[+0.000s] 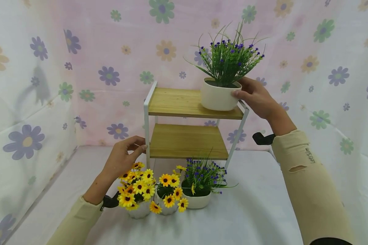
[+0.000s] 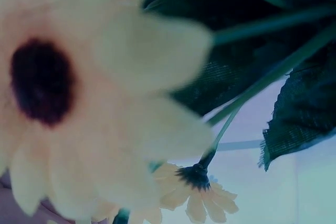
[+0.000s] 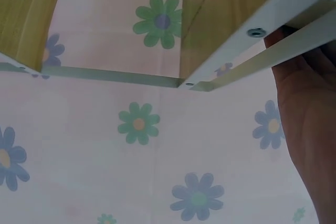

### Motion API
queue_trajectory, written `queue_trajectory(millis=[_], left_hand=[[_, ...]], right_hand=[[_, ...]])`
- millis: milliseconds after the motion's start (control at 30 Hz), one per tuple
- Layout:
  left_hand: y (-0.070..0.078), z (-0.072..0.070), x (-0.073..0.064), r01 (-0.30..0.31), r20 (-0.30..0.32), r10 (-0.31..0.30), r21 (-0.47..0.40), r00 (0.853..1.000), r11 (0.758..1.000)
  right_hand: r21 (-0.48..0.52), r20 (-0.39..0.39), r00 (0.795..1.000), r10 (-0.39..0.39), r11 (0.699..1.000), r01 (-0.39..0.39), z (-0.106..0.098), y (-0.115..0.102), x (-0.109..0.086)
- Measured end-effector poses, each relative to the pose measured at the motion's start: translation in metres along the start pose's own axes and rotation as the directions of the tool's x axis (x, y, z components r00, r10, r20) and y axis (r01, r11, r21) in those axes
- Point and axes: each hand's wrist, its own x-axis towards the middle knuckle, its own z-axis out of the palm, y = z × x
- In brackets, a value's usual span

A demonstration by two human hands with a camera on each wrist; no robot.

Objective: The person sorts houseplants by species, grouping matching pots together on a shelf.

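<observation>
A white pot of grass with small purple flowers is at the right end of the shelf rack's top board. My right hand grips this pot by its right side, thumb on the front of the rim and fingers behind. In the right wrist view, part of the right hand shows beyond the white frame, seen from below. Lower down, my left hand holds the rack's left post between thumb and fingers. A blurred yellow flower covers much of the left wrist view.
Before the rack stand two pots of yellow flowers and a second white pot with purple flowers. The lower board is wooden too. A white cloth covers the table, and flowered curtains surround it.
</observation>
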Motion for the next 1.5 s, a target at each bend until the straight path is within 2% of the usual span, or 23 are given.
queue_trajectory(millis=[367, 600, 667, 833, 1100, 1500], left_hand=[[0.0, -0.001, 0.001, 0.004, 0.003, -0.004, 0.018, 1.0, 1.0], [0.0, 0.0, 0.001, 0.005, 0.001, -0.005, 0.009, 1.0, 1.0], [0.0, 0.0, 0.001, 0.002, 0.001, -0.002, 0.004, 1.0, 1.0], [0.0, 0.001, 0.001, -0.002, 0.003, 0.002, 0.001, 1.0, 1.0], [0.002, 0.001, 0.001, 0.002, 0.002, -0.002, 0.009, 1.0, 1.0], [0.003, 0.0, 0.001, 0.008, 0.005, -0.008, 0.009, 1.0, 1.0]], right_hand=[[0.027, 0.001, 1.0, 0.016, 0.999, -0.016, -0.001, 0.014, 0.002], [0.157, 0.0, 1.0, -0.002, 0.988, 0.002, 0.0, 0.02, 0.0], [0.162, -0.005, 1.0, -0.001, 0.987, 0.002, 0.001, 0.019, 0.0], [0.113, -0.031, 0.999, 0.026, 0.993, -0.022, 0.003, 0.021, -0.001], [0.118, -0.058, 0.998, 0.02, 0.993, -0.013, 0.004, 0.023, -0.002], [0.006, -0.12, 0.993, 0.01, 1.0, -0.009, 0.006, 0.022, -0.011]])
